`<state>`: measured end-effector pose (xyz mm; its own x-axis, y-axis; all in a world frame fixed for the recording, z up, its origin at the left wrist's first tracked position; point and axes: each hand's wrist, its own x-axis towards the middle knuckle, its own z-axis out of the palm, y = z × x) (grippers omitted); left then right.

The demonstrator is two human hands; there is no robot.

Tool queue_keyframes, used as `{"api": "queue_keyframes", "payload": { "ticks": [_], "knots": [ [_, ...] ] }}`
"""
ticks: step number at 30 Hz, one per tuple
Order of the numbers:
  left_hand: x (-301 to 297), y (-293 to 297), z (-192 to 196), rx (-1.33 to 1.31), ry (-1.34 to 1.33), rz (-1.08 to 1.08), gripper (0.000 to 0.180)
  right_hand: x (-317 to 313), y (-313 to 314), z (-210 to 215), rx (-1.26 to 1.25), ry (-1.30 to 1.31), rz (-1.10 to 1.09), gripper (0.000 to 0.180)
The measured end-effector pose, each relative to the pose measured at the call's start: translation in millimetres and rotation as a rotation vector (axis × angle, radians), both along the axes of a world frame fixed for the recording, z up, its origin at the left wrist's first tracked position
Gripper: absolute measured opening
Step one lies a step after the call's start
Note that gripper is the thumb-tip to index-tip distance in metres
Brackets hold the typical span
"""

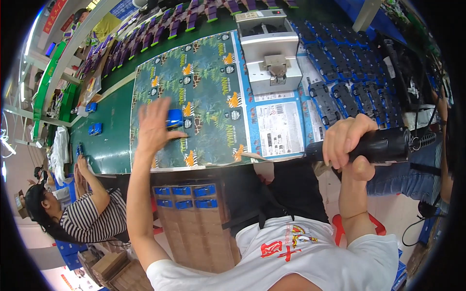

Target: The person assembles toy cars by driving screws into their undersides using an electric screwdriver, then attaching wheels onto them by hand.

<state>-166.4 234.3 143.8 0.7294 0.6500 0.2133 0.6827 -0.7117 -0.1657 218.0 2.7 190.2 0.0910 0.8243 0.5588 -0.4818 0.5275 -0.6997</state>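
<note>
Green tabletop (109, 140) carries a printed sheet (204, 97) and a grey press (271, 51). Head view: left hand (154, 127), fingers spread and released, rests beside a small blue car (174, 118); judged light, rigid plastic, best pinched by its sides. Right hand (347, 143) is clenched around a black tool (378, 145), judged heavier.

Toy car (174, 118) on printed sheet (208, 97), press (270, 48) behind.

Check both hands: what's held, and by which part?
Right hand grips a black cylindrical power tool around its body, near the front end. Left hand holds nothing; its fingertips reach a small blue toy car body on the printed sheet.
</note>
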Motion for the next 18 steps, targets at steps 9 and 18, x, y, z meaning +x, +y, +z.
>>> {"api": "queue_keyframes", "payload": {
  "ticks": [9, 18],
  "knots": [
    [86.5, -83.7, -39.9, -0.013, -0.741, -0.145, 0.05, 13.1, -12.3, -18.2, -0.066, 0.006, -0.022, 0.035],
    [331.2, -143.7, -26.3, -0.613, -0.91, 0.06, 0.059, 34.8, -47.6, 14.6, 0.001, -0.038, -0.112, 0.041]
  ]
}}
